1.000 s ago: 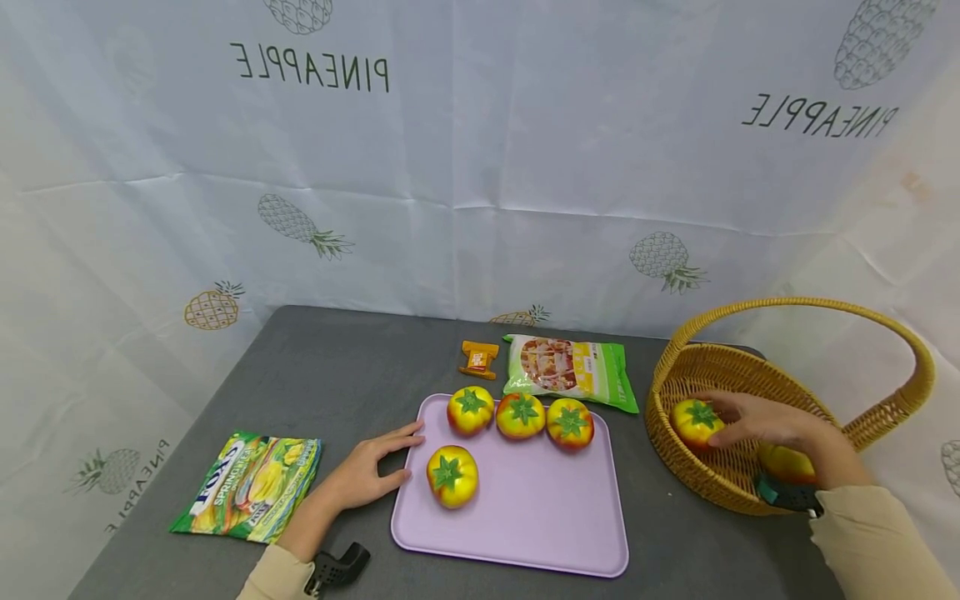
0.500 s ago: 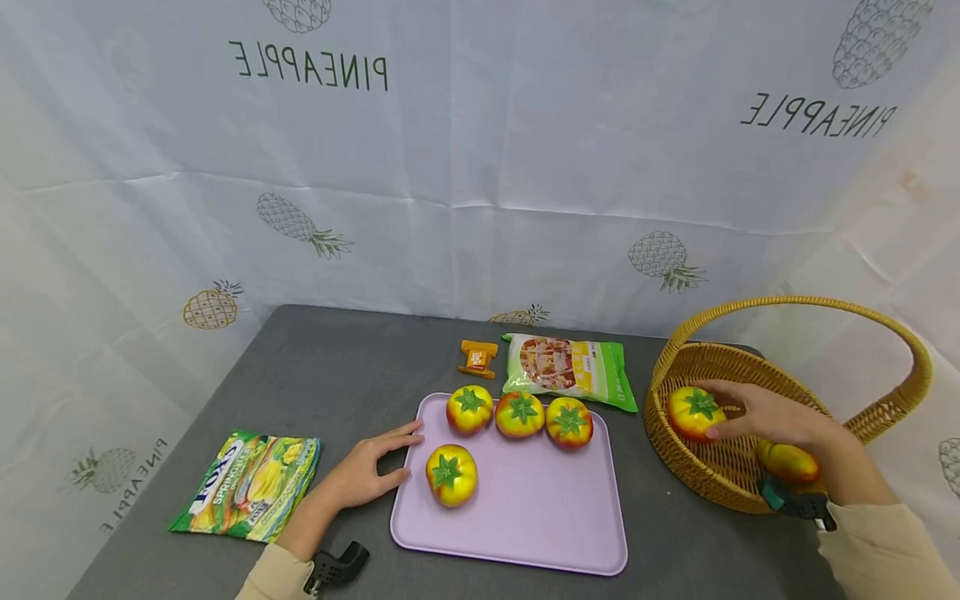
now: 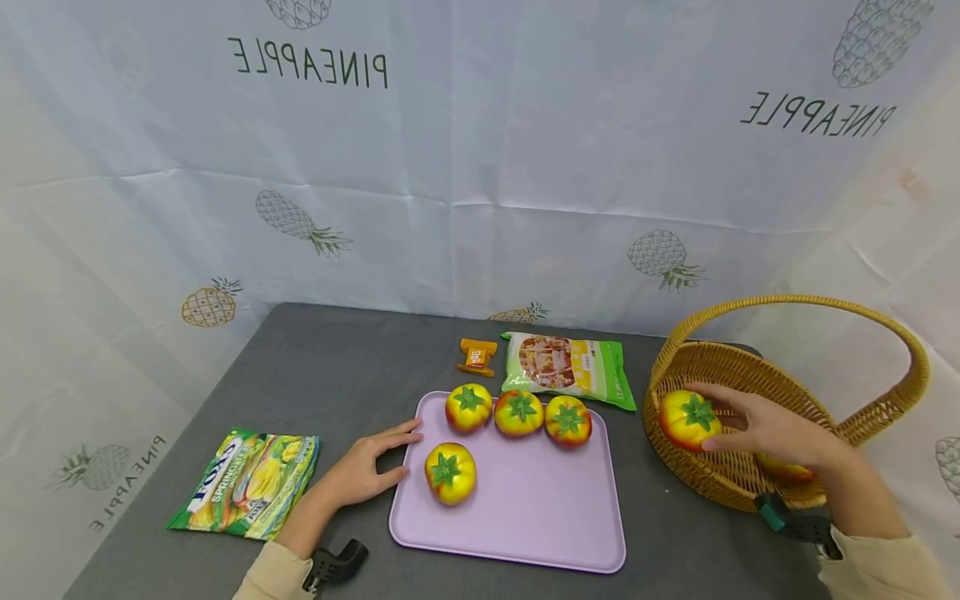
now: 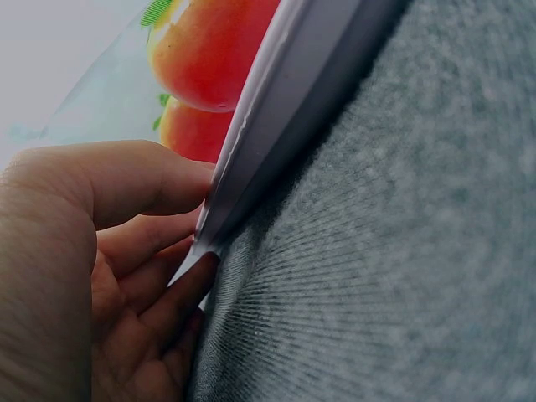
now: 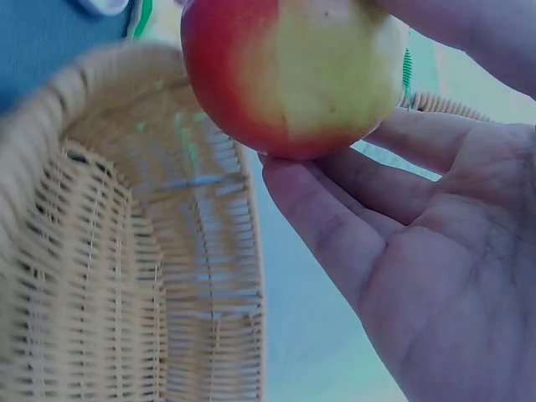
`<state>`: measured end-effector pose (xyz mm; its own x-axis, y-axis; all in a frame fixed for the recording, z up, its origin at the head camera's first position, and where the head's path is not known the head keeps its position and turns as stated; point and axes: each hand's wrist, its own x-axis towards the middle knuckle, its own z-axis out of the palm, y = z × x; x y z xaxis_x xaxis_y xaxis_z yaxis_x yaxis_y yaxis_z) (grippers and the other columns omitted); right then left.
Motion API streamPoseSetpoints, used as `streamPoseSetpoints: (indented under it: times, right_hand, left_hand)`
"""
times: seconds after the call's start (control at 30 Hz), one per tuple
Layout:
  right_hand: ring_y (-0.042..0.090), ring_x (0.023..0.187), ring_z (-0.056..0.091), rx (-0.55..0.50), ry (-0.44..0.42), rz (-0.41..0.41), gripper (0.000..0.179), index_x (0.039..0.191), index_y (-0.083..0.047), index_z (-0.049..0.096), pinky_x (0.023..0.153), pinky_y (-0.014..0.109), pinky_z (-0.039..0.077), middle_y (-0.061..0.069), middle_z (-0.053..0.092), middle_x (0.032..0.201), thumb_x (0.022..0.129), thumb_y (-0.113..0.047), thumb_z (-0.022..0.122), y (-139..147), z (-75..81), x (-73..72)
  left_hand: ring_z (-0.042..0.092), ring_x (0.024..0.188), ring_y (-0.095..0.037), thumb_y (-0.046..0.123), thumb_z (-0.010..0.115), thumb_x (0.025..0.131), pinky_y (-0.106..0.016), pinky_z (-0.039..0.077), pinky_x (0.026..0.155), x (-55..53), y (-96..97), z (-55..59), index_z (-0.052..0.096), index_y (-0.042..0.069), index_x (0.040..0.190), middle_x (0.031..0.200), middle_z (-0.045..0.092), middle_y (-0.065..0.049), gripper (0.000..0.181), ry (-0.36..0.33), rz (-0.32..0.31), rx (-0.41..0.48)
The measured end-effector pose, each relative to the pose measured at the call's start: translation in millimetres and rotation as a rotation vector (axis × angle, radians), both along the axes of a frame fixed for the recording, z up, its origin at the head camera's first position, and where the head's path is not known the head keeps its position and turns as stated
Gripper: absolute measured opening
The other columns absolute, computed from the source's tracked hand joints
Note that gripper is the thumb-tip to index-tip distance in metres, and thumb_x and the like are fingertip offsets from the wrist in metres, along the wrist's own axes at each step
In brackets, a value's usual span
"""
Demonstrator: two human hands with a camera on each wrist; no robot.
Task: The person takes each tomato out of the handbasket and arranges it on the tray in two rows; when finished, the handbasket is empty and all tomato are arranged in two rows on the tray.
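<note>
My right hand [image 3: 772,429] grips a yellow-and-red tomato [image 3: 686,419] with green star-shaped leaves, its thumb and fingers round the sides. In the head view they overlap the left part of the wicker basket [image 3: 693,479]; the right wrist view shows the tomato [image 5: 293,75] beside the basket's rim. Behind that wrist, another yellow-and-red fruit [image 3: 783,468] lies in the basket, partly hidden. My left hand [image 3: 367,471] rests with extended fingers at the left rim of the lilac tray [image 3: 532,508]. Several similar tomatoes sit on the tray, one [image 3: 451,473] apart from a row along the back rim.
A green-and-white snack bag [image 3: 566,367] lies just behind the tray, with a small orange packet [image 3: 477,357] to its left. The FOX'S candy bag [image 3: 251,483] is at the left of the grey table [image 3: 337,367]. The basket's tall handle [image 3: 795,300] arches over its opening.
My right hand has lifted the tomato a little and carried it left, toward the basket's near-left rim. The left hand and the tray have stayed in place.
</note>
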<state>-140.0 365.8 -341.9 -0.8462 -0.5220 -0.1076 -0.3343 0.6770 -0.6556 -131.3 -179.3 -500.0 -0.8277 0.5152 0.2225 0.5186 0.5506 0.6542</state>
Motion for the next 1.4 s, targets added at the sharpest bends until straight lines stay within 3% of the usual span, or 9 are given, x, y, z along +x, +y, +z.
streamPoseSetpoints:
  times: [0.2, 0.4, 0.47, 0.57, 0.67, 0.77, 1.0, 1.17, 1.4]
  right_hand:
    - [-0.008, 0.108, 0.049, -0.061, 0.007, -0.003, 0.069, 0.144, -0.006, 0.037, 0.082, 0.019, 0.05, 0.011, 0.048, 0.132, 0.084, -0.015, 0.07, -16, -8.7, 9.0]
    - [-0.011, 0.111, 0.046, -0.149, -0.101, 0.029, 0.072, 0.145, 0.001, 0.032, 0.085, 0.016, 0.049, 0.026, 0.039, 0.14, 0.085, -0.016, 0.069, -37, -20.3, 13.7]
    - [-0.004, 0.115, 0.049, -0.165, -0.151, 0.04, 0.073, 0.145, 0.002, 0.03, 0.086, 0.016, 0.048, 0.03, 0.036, 0.141, 0.086, -0.017, 0.069, -46, -24.0, 15.3]
    - [0.02, 0.12, 0.053, -0.186, -0.209, 0.039, 0.074, 0.146, 0.0, 0.03, 0.087, 0.023, 0.051, 0.03, 0.037, 0.14, 0.086, -0.018, 0.069, -62, -31.2, 18.0]
    - [0.032, 0.121, 0.051, -0.176, -0.2, 0.046, 0.074, 0.145, -0.001, 0.032, 0.09, 0.035, 0.052, 0.028, 0.038, 0.141, 0.085, -0.021, 0.071, -77, -41.2, 20.6]
    - [0.02, 0.123, 0.049, -0.167, -0.176, 0.047, 0.075, 0.144, -0.002, 0.035, 0.094, 0.043, 0.048, 0.026, 0.038, 0.143, 0.084, -0.025, 0.072, -92, -52.8, 24.1]
    - [0.022, 0.118, 0.053, -0.218, -0.152, 0.02, 0.073, 0.142, -0.002, 0.038, 0.093, 0.032, 0.051, 0.022, 0.043, 0.14, 0.083, -0.028, 0.072, -124, -79.2, 31.7]
    - [0.007, 0.119, 0.05, -0.258, -0.101, 0.023, 0.072, 0.142, -0.001, 0.039, 0.094, 0.029, 0.049, 0.019, 0.044, 0.143, 0.084, -0.028, 0.071, -143, -93.5, 32.8]
    - [0.032, 0.125, 0.048, -0.251, -0.118, -0.037, 0.078, 0.143, -0.001, 0.037, 0.097, 0.04, 0.048, 0.017, 0.042, 0.145, 0.082, -0.034, 0.073, -166, -102.7, 33.6]
  left_hand:
    - [0.046, 0.131, -0.025, 0.02, 0.067, 0.085, -0.047, 0.041, 0.102, -0.3, -0.3, -0.3, 0.059, 0.018, 0.13, 0.145, 0.047, 0.0, 0.046, 0.0, -0.002, -0.001]
    - [0.047, 0.131, -0.025, 0.021, 0.067, 0.085, -0.047, 0.041, 0.102, -0.4, 0.0, -0.7, 0.059, 0.018, 0.13, 0.145, 0.047, 0.0, 0.046, 0.005, -0.003, -0.003]
    - [0.047, 0.131, -0.025, 0.022, 0.067, 0.085, -0.047, 0.041, 0.102, -0.4, 0.0, -0.7, 0.06, 0.018, 0.13, 0.145, 0.047, 0.001, 0.046, 0.006, -0.002, -0.003]
    - [0.047, 0.131, -0.025, 0.022, 0.067, 0.085, -0.047, 0.042, 0.102, -0.2, 0.0, -0.5, 0.06, 0.018, 0.129, 0.145, 0.047, 0.001, 0.045, 0.004, -0.001, -0.004]
    - [0.047, 0.131, -0.025, 0.022, 0.067, 0.085, -0.047, 0.042, 0.102, -0.1, -0.1, -0.3, 0.06, 0.018, 0.129, 0.145, 0.047, 0.001, 0.045, 0.003, -0.001, -0.002]
    - [0.047, 0.131, -0.025, 0.022, 0.067, 0.085, -0.047, 0.042, 0.102, -0.1, 0.0, 0.1, 0.06, 0.018, 0.129, 0.145, 0.047, 0.001, 0.045, 0.001, -0.002, -0.001]
    - [0.047, 0.13, -0.025, 0.021, 0.067, 0.085, -0.046, 0.042, 0.102, 0.2, 0.0, 0.1, 0.06, 0.018, 0.129, 0.145, 0.047, 0.0, 0.045, -0.002, -0.003, -0.003]
    - [0.047, 0.13, -0.025, 0.021, 0.067, 0.085, -0.047, 0.042, 0.102, 0.0, 0.1, 0.3, 0.06, 0.018, 0.129, 0.145, 0.047, 0.0, 0.045, 0.003, -0.002, -0.002]
    - [0.047, 0.13, -0.026, 0.021, 0.067, 0.085, -0.047, 0.042, 0.102, 0.2, 0.1, 1.0, 0.06, 0.018, 0.129, 0.145, 0.047, 0.0, 0.045, 0.002, 0.003, -0.002]
